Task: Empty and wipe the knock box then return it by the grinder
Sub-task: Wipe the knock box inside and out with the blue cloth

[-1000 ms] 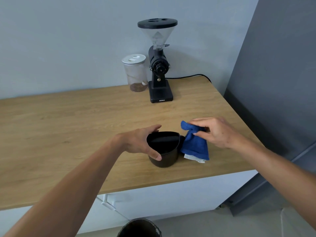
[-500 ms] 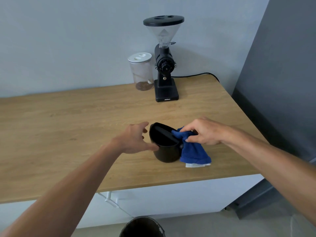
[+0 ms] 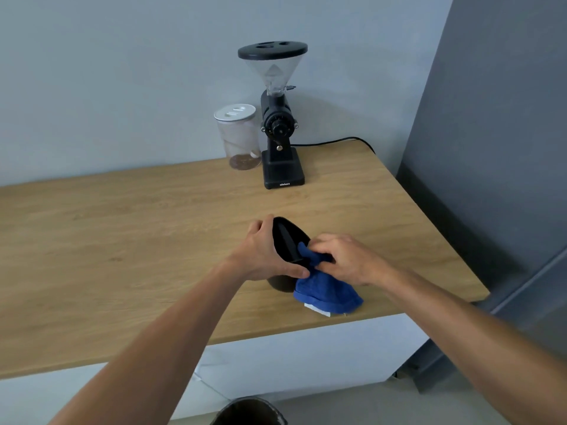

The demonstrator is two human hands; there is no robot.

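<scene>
Knock box tilts on my wooden desk near the grey wall; my left hand grips its rim, right hand pinches the blue cloth.

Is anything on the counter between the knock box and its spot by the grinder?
Nothing visible: bare counter lies between the knock box and the grinder. The jar stands at the grinder's left, off that path.

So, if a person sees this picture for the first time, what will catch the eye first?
Probably the blue cloth near the counter's front edge, which the right hand pushes into the black knock box gripped by the left hand. Next, the tall black grinder at the wall, beside a clear jar.
</scene>
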